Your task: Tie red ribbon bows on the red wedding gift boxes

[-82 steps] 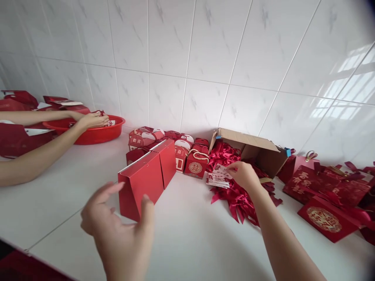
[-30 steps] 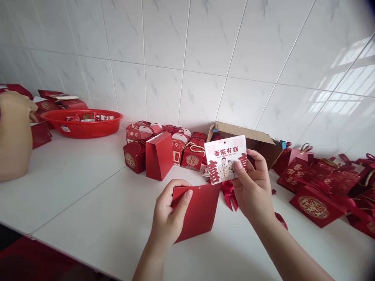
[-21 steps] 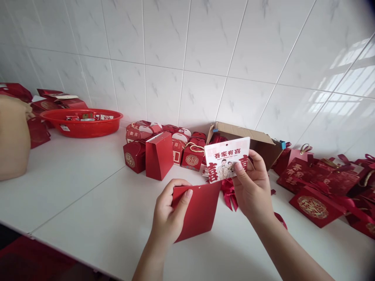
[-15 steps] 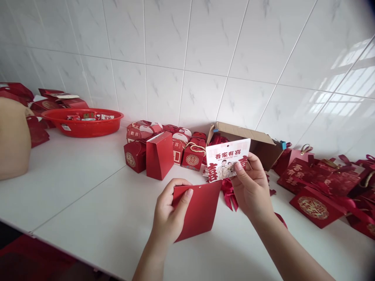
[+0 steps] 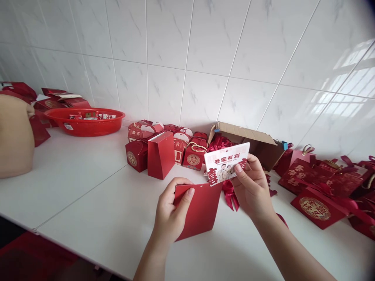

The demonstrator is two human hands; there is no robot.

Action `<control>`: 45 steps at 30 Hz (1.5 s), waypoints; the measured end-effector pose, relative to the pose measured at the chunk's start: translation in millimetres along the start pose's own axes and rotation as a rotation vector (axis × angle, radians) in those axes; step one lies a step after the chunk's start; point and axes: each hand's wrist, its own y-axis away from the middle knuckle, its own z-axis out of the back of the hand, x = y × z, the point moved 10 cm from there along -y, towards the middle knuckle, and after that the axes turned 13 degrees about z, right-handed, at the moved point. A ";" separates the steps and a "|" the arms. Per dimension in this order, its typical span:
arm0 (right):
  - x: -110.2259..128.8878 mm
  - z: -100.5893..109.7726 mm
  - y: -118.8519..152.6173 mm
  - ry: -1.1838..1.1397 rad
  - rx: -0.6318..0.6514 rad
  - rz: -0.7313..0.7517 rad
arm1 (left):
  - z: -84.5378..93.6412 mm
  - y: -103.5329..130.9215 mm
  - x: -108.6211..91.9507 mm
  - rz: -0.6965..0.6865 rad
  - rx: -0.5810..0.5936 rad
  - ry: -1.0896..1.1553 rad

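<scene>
A plain red gift box is pinched near its top left edge by my left hand, thumb in front. Its top edge has a small hole. Just above that edge, my right hand holds a white card with red characters and a drawn couple, thumb on its front. The card is slightly tilted and its lower edge is close to the box's top; whether they touch, I cannot tell. Behind the card lies some dark red ribbon on the white table.
A closed red box stands before several patterned boxes. An open cardboard carton holds red ribbon. Decorated red bags are at right. At left are a red basin and another person's arm.
The white card has dropped slightly toward the red box's top edge and tilted a little more. My left hand keeps its grip, and the view has shifted slightly.
</scene>
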 end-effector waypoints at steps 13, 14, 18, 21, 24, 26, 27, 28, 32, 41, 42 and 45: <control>-7.7 -28.8 15.9 0.463 0.654 0.099 | -1.9 0.3 -5.2 -0.099 0.053 0.041; -5.2 -33.1 18.0 0.518 0.717 0.131 | -3.1 0.5 -3.2 -0.079 0.064 0.072; 0.6 -45.1 24.7 0.634 0.842 0.218 | -5.7 0.4 6.9 -0.014 0.038 0.038; -5.9 -50.8 29.5 0.608 0.862 0.181 | -0.4 -0.8 8.6 -0.055 -0.021 0.036; -13.3 -51.8 30.5 0.535 0.785 0.133 | -0.5 -0.9 2.9 -0.161 -0.014 -0.058; -18.7 -48.0 29.0 0.501 0.686 0.093 | -3.5 -0.3 -0.6 -0.217 0.023 -0.134; -21.6 -45.8 28.7 0.491 0.640 0.069 | -4.6 0.0 -1.6 -0.230 0.041 -0.153; -24.0 -44.0 28.8 0.484 0.604 0.048 | -5.1 0.2 -1.8 -0.231 0.057 -0.158; -26.5 -42.8 29.7 0.460 0.540 0.022 | -7.9 -0.9 5.7 -0.127 0.139 -0.093; -32.4 -39.8 32.1 0.387 0.513 -0.048 | -11.3 -0.6 8.1 -0.065 0.185 -0.052; -32.7 -39.6 32.4 0.382 0.516 -0.050 | -11.4 -0.7 7.3 -0.068 0.178 -0.056; -31.7 -39.7 32.2 0.387 0.527 -0.034 | -9.0 -0.5 4.3 -0.079 0.122 -0.049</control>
